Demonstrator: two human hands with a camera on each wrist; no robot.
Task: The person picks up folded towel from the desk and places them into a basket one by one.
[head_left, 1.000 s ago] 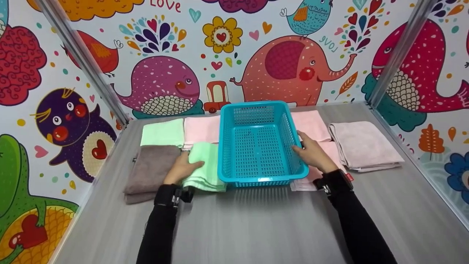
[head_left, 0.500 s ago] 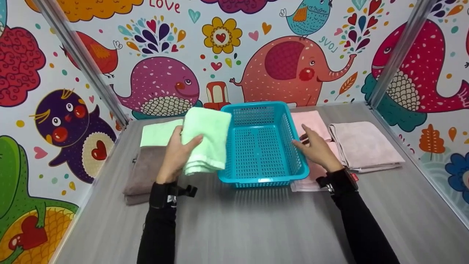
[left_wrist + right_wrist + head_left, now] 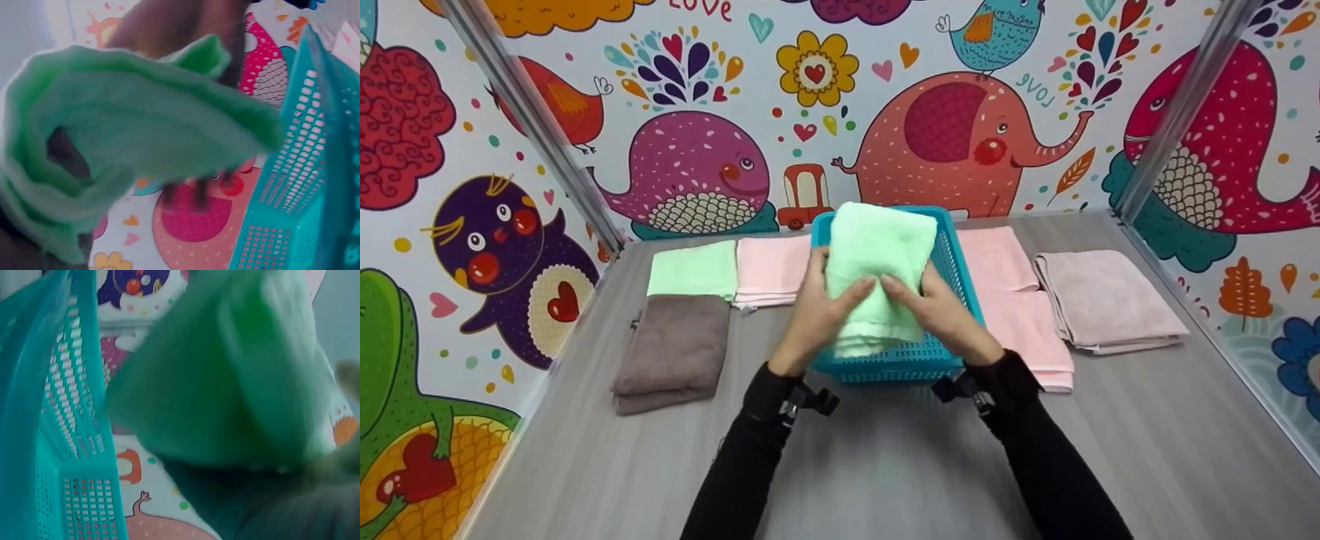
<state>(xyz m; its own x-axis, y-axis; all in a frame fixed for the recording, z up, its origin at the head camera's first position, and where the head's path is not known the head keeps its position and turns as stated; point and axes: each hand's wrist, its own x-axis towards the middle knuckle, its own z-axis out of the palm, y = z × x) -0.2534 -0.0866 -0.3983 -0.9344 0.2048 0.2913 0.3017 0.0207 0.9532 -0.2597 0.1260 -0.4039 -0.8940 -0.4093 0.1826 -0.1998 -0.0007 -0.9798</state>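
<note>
A: Head view. Left hand (image 3: 819,311) and right hand (image 3: 941,315) both gripped one folded green towel (image 3: 877,270), fingers curled over its near edge, thumbs out of sight. It was held above the teal basket (image 3: 956,262), which stood on the table (image 3: 885,465).

B: Handling?

A: Judged light, soft and limp; it would sag and unfold if pinched at one corner. Best taken along the folded edge from both sides, as here. Not fragile, not slippery.

B: Counts?

A: One basket. On the table: one pale green towel (image 3: 694,270), one brown towel (image 3: 675,352), one pink towel (image 3: 772,268) left of the basket, two pink towels (image 3: 1012,300) right of it, one mauve towel (image 3: 1102,300). Seven towels with the held one.

B: Left wrist view?

A: Green towel (image 3: 129,146) filled the frame, layers drooping open; basket (image 3: 304,185) wall just beside it.

B: Right wrist view?

A: Blurred; green towel (image 3: 225,377) close up, basket (image 3: 62,416) corner on the left. Grip not discernible here.
</note>
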